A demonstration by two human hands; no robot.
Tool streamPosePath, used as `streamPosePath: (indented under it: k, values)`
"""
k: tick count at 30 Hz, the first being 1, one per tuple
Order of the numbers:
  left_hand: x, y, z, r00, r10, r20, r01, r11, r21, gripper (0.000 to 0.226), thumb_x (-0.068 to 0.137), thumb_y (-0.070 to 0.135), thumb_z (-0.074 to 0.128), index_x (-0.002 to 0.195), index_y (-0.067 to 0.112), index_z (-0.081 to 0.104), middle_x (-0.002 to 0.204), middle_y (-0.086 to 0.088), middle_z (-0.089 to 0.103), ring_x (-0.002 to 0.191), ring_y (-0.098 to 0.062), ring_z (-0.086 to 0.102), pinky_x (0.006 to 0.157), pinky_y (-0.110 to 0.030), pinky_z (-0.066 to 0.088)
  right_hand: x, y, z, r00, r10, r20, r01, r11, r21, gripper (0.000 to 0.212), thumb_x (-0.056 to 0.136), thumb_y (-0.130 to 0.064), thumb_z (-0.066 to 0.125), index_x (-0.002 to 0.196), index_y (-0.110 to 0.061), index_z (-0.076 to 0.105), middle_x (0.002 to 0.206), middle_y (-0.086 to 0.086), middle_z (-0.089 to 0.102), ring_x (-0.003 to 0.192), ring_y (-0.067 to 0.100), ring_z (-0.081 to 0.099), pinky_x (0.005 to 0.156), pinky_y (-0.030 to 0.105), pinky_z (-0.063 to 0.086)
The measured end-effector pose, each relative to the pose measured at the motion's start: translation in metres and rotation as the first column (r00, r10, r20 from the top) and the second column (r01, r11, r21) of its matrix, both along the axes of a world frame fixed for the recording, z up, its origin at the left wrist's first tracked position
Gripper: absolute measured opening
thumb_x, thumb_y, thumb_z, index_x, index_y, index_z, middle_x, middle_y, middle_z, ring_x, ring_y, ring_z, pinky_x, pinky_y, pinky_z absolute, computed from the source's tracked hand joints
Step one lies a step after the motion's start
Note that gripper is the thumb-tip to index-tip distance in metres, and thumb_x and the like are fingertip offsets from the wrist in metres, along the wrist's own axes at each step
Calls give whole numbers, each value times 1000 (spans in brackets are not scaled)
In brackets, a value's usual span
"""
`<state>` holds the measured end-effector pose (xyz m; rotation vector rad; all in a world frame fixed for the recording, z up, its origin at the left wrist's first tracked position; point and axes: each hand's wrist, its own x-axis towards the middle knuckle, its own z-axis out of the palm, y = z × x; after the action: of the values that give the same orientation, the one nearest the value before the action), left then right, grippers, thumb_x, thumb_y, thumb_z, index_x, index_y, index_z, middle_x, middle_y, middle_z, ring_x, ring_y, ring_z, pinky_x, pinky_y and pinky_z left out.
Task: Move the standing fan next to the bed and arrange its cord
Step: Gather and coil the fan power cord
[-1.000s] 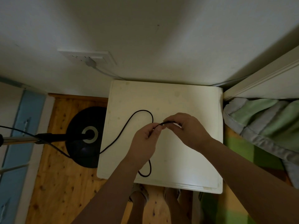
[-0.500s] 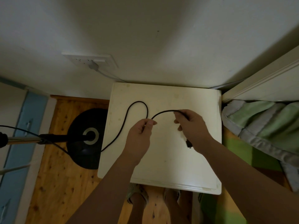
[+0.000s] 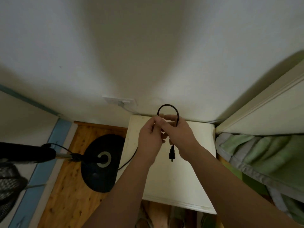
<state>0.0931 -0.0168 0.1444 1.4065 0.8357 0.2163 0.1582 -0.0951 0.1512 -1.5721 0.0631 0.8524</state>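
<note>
Head view. Both hands meet above the far edge of a white bedside table (image 3: 181, 181). The left hand (image 3: 148, 142) and the right hand (image 3: 179, 137) have their fingers curled closed and pinched on a black cord (image 3: 167, 105), which rises between them in a small upright loop set against the wall. The cord's free end hangs from under the right hand and ends in a black plug (image 3: 172, 153), dangling above the tabletop — whether it touches the surface cannot be told. A further run of the same cord passes from below the left hand, off the table's left edge, toward the standing fan's round black base (image 3: 98, 176), which sits on the wooden floor (image 3: 65, 203) just beside the table. The fan's pole (image 3: 65, 156) extends toward the left edge of the frame, where part of its grille (image 3: 8, 183) shows. A white wall outlet (image 3: 120, 100) with a pale plug in it lies behind the table. The bed (image 3: 266, 155), with green and grey bedding, borders the table's right side.
</note>
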Motion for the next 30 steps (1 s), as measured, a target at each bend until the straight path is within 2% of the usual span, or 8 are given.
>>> streamPosePath:
  k: [3,6,10,17,21,23,26,30]
  values:
    - [3,1,43,997,-75,28,75,997,19,38,107,22,43,110,55,62,98,12,76,81,-5,70,67,-22,57,0,5,45,1000,-18,13,18,999,44,35,83,-34,79,107,-13,66,77,-2,72,48,-1,61,40,13,41]
    - [-1,3,82,981,-180,73,175,982,76,43,108,30,41,104,68,63,97,8,75,80,-8,65,73,-26,56,-4,4,86,998,-35,44,30,993,111,23,91,-31,71,88,-7,72,57,-7,66,44,1,58,40,13,41]
    - [-13,6,124,963,-243,114,227,964,137,31,108,29,42,118,39,70,79,12,66,65,-5,54,63,-23,49,-16,-3,137,995,-38,97,25,990,138,40,98,-28,61,75,5,63,56,8,55,37,9,46,37,15,37]
    - [-48,6,190,938,-289,193,253,949,190,37,105,20,51,136,39,60,85,17,69,62,-6,55,61,-23,50,-47,-14,213,995,-46,93,28,981,190,38,100,-36,56,77,-7,64,67,12,67,43,16,52,40,20,41]
    - [-72,5,213,933,-292,211,253,948,192,35,103,24,56,137,34,59,69,9,60,56,-9,53,57,-21,48,-53,-12,243,993,-115,41,104,974,201,46,99,-49,52,63,-23,66,68,0,69,61,19,60,57,33,50]
    - [-87,7,219,929,-296,223,249,944,218,36,103,26,55,138,35,57,66,7,58,54,-9,51,56,-20,47,-49,-9,257,987,-150,52,131,954,268,45,102,-45,47,68,-19,61,72,1,73,77,23,70,74,40,54]
    - [-104,13,224,936,-270,224,216,946,242,24,104,23,53,122,27,68,64,10,57,55,-6,52,56,-15,45,-44,-7,277,983,-185,23,159,896,414,36,105,-39,44,80,-13,49,66,5,69,82,29,75,87,45,54]
    - [-121,25,225,946,-257,196,196,938,285,22,103,22,55,94,22,75,65,5,52,59,-6,50,59,-12,45,-42,-7,304,983,-183,21,140,818,558,29,106,-33,43,93,-9,52,59,2,52,57,24,66,68,41,61]
